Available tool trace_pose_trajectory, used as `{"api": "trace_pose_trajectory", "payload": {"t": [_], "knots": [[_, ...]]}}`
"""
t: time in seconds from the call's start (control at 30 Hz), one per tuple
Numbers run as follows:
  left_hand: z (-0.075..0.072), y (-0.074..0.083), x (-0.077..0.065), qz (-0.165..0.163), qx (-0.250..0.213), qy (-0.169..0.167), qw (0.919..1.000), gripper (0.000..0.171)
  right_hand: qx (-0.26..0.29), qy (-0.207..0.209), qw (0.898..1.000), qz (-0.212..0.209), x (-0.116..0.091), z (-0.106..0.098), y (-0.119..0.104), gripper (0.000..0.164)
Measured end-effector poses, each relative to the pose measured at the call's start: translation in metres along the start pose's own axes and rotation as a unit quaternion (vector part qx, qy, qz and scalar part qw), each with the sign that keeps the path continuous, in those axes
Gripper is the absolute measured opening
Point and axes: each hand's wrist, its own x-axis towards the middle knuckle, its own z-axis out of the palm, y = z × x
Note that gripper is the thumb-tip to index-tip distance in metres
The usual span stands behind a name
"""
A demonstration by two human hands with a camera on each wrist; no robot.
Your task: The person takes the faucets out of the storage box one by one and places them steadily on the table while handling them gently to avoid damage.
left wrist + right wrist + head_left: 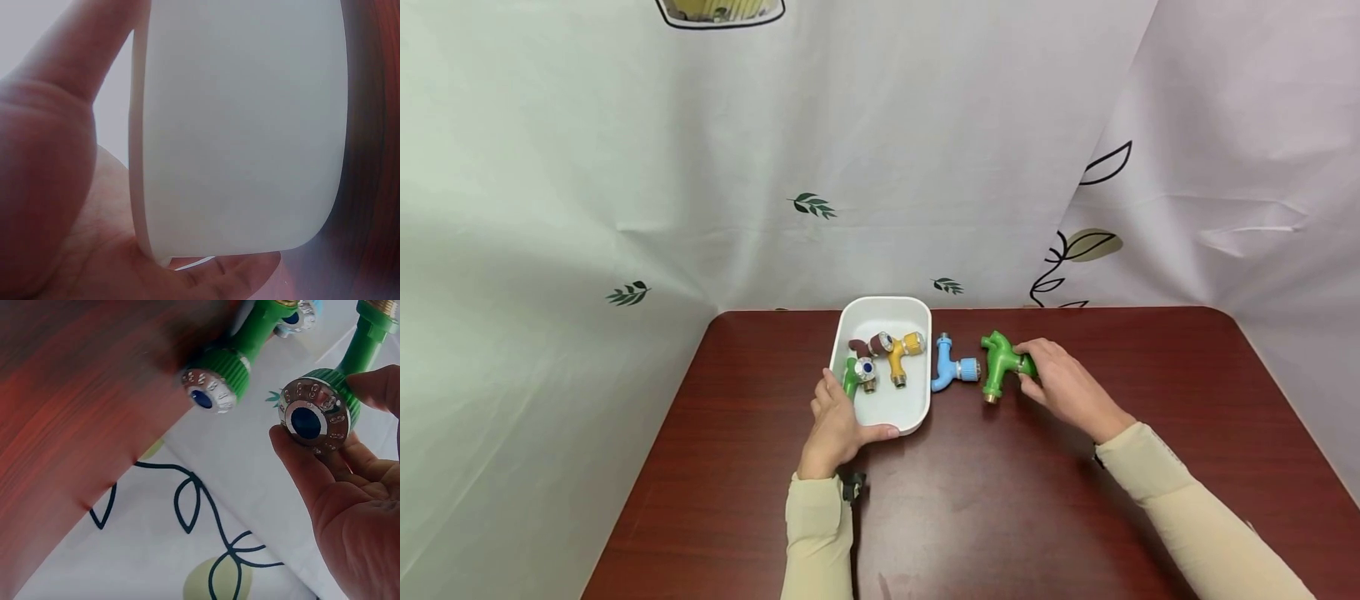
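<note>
My left hand (838,429) holds the near left corner of a white tray (891,412), its thumb along the near wall and its fingers at the left side. Inside the tray lie a dark red tap (869,344), a yellow tap (897,360) and a green tap (851,381). On the right, my right hand (1067,387) pinches the handle of another green tap (315,412). Close beside it, a further green tap (215,381) shows in the right wrist view; the two overlap in the head view. The left wrist view shows mostly the tray's outer wall (244,125).
A blue tap (951,369) lies on the dark red table (985,508), between the tray and the green taps. White cloth (880,167) with printed leaves hangs behind the table and along its sides.
</note>
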Motion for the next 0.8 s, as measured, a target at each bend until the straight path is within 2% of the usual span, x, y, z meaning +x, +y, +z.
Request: {"api": "trace_pose_trajectory", "payload": {"t": [0.4,0.8], "knots": [[0.001,-0.001,0.000,-0.001,-0.003,-0.003,1.0000,0.148,-0.006,0.011,1.000,-0.006,-0.012,-0.005,0.020,0.034],[0.001,0.000,0.000,-0.003,0.004,-0.003,1.0000,0.148,-0.013,0.007,1.000,0.014,-0.022,-0.008,0.038,0.033]]}}
